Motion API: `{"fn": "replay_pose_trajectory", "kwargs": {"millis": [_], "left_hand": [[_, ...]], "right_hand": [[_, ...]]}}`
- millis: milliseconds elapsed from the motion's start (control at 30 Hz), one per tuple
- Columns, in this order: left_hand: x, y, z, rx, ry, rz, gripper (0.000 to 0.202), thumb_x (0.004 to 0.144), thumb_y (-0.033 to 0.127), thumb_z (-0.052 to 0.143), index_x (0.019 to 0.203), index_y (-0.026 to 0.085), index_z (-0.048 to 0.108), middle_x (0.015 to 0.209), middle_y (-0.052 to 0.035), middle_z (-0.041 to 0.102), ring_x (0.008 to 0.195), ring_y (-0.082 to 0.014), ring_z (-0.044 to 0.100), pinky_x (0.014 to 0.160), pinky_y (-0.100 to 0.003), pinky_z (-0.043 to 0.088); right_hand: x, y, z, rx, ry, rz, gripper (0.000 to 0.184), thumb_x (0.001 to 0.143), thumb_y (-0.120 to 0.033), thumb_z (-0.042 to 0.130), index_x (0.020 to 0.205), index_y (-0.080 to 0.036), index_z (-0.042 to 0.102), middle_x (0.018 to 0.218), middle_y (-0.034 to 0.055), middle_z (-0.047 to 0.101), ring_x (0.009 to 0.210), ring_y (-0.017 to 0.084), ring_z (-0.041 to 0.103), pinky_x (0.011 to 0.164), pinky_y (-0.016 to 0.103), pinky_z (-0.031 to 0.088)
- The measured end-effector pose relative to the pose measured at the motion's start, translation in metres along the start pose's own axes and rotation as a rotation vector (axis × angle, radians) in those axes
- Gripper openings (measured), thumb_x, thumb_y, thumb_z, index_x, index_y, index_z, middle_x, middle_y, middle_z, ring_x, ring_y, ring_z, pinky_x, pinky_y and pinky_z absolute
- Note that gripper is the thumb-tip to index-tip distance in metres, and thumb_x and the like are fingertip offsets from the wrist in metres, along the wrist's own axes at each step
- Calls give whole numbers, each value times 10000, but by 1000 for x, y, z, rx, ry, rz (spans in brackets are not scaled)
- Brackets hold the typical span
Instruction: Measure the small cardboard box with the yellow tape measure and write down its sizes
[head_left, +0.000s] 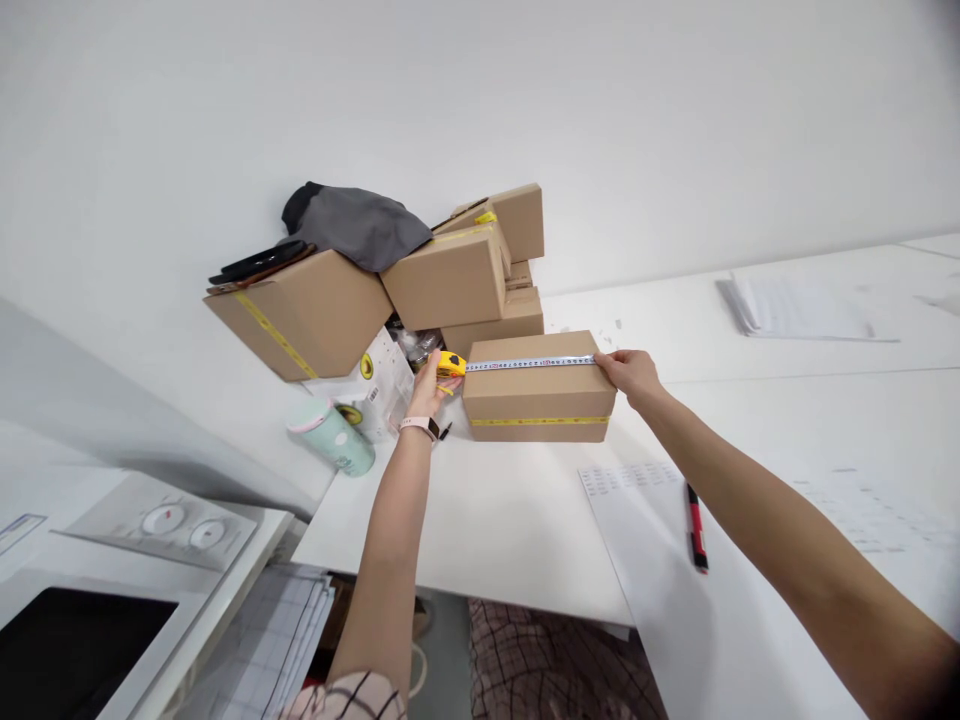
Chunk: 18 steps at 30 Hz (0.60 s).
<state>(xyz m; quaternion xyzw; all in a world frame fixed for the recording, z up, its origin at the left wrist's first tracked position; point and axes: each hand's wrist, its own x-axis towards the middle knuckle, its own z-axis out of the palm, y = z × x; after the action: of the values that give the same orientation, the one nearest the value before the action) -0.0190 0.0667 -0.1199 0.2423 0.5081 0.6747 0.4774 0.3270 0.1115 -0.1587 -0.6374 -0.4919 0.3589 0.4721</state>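
Observation:
A closed brown cardboard box [537,400] with yellow tape along its near side sits on the white table. The yellow case of a tape measure [451,364] is gripped in my left hand [427,388] at the box's left end. Its pale blade [525,363] is pulled out across the top of the box. At the right end, my right hand [627,374] pinches the blade's tip against the box's top edge. A smartwatch with a pink band [418,427] is on my left wrist.
Several stacked cardboard boxes [450,280] stand against the wall, with a grey cloth [360,225] on top. A mint tumbler [334,437] is at the left. A red marker [697,530] lies on a printed sheet [645,560]. More papers [787,305] lie far right. A microwave [97,600] stands lower left.

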Motion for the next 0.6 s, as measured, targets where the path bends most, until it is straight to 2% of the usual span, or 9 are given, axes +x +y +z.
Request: {"fn": "replay_pose_trajectory", "kwargs": {"millis": [100,167,200,267,333,433,533,600], "left_hand": [[-18,10,8,-12,16,83,374,796,412,799,972,169,575,769,-29,684,711,-178,704,729,-345,607],[-44,14,11,-34,-28,160,379,773,395,815,973,186,569,839,-21,700,755,-173,714,779,-346,602],[-61,13,11,-42,-76,190,389,757,395,825,969,188,573,900,-30,711,806,-185,723,811,-356,598],[-103,2,6,-28,-249,224,435,713,393,853,968,179,573,1007,-69,719,894,-230,729,835,-384,590],[-147,-23,0,47,-374,96,487,675,359,880,1013,173,584,1057,-99,718,902,-247,725,806,-382,585],[-201,-71,-4,89,-565,-156,702,652,325,884,1266,184,573,1064,-108,716,835,-215,702,740,-349,567],[-226,-103,8,38,-680,-284,691,614,329,885,1237,171,631,1085,-106,694,911,-224,669,733,-325,565],[-224,-106,23,10,-702,-292,615,621,365,866,1164,165,659,1079,-107,680,866,-226,664,661,-325,573]], "right_hand": [[-3,-5,-1,18,1,8,243,723,-374,743,643,-201,593,663,56,612,691,203,565,627,331,451],[-3,-11,-6,92,9,-30,214,748,-367,708,681,-191,605,717,52,631,716,186,560,663,319,453],[-3,-15,-9,138,18,-68,204,762,-370,688,709,-188,612,749,48,640,733,178,557,681,311,454],[-1,-25,-15,206,32,-145,205,786,-390,654,771,-189,622,806,38,647,760,164,546,700,294,447],[2,-36,-18,217,-10,-209,225,808,-421,625,821,-197,633,838,29,647,769,157,534,697,282,435],[4,-49,-9,130,-223,-343,254,834,-447,596,847,-201,657,846,30,653,779,163,537,712,287,428],[5,-58,14,-60,-432,-473,246,835,-434,614,800,-197,670,801,40,656,766,179,549,730,302,430],[9,-62,31,-174,-438,-484,233,846,-412,610,778,-200,680,773,47,659,761,192,560,738,309,433]]}}
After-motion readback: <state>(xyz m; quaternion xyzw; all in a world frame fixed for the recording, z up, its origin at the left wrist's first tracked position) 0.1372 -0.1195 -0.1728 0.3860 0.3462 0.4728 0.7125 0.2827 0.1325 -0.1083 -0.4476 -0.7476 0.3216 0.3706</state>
